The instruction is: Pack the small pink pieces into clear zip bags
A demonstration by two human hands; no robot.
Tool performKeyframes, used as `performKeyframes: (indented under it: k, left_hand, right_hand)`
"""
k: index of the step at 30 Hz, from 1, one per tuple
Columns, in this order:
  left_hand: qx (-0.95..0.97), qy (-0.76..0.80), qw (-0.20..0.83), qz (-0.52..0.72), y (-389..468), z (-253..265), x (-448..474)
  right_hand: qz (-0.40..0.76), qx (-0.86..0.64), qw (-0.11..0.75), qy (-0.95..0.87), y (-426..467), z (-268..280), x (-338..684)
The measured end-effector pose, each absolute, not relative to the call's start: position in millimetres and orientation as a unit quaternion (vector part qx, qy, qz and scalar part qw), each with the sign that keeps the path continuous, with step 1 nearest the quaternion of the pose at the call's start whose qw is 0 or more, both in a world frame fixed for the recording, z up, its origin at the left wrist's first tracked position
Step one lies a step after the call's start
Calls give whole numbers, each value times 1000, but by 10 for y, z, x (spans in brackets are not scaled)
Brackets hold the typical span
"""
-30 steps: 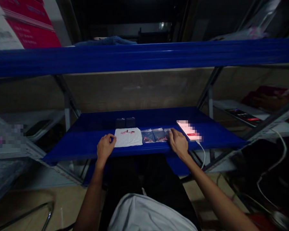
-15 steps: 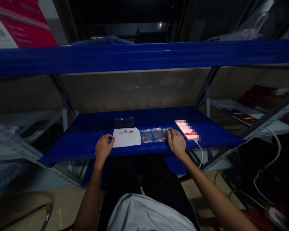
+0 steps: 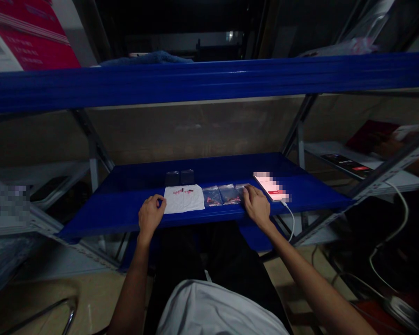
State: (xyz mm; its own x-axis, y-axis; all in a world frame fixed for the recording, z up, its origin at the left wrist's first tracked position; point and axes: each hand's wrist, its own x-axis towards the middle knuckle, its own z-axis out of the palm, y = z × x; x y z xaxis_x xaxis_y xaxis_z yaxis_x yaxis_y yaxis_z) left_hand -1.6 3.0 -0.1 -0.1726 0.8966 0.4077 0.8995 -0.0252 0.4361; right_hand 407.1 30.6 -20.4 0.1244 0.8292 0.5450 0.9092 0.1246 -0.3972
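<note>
A white cloth or paper sheet [image 3: 184, 203] lies on the blue shelf [image 3: 101, 204], with small pink beads and dark pieces along its upper part. At its left edge rests my left hand [image 3: 151, 215], thumb and forefinger curled into a ring; whatever their tips pinch is hidden. To the right of the sheet are two clear zip bags, one [image 3: 213, 195] beside the other [image 3: 231, 193], with small pink and dark bits inside. My right hand [image 3: 257, 207] lies over a third zip bag [image 3: 239, 188], covering most of it, its fingers stretched over the bag.
Behind the sheet lie two dark little bags [image 3: 179, 177]. A lit phone [image 3: 270, 186] with a white cable [image 3: 293, 223] is right of my right hand. A blue beam [image 3: 209, 81] crosses above. At far right, another person's hand [image 3: 391, 145] is near a second phone [image 3: 347, 165].
Both my hands and the things on the shelf stay where they were. The view has shifted slightly. The other person's hand at far right has moved a little.
</note>
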Motion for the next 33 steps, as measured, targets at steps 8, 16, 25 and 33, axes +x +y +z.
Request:
performKeyframes:
  k: [8,16,25,33]
  left_hand:
    - [-646,-698,4,-309,15,-3,-18]
    - [-646,-701,9,-300,7,22,-4]
    - [-643,-710,9,-286,-4,60,37]
    - [-643,-706,14,-295,-5,53,49]
  right_hand:
    - [-63,-649,364,-665,263,-227,4069]
    - [-60,-653,355,-666,270,-220,4063]
    - [-69,-654,356,-664,276,-242,4069]
    - [-71,-653,356,-665,291,-254,4080]
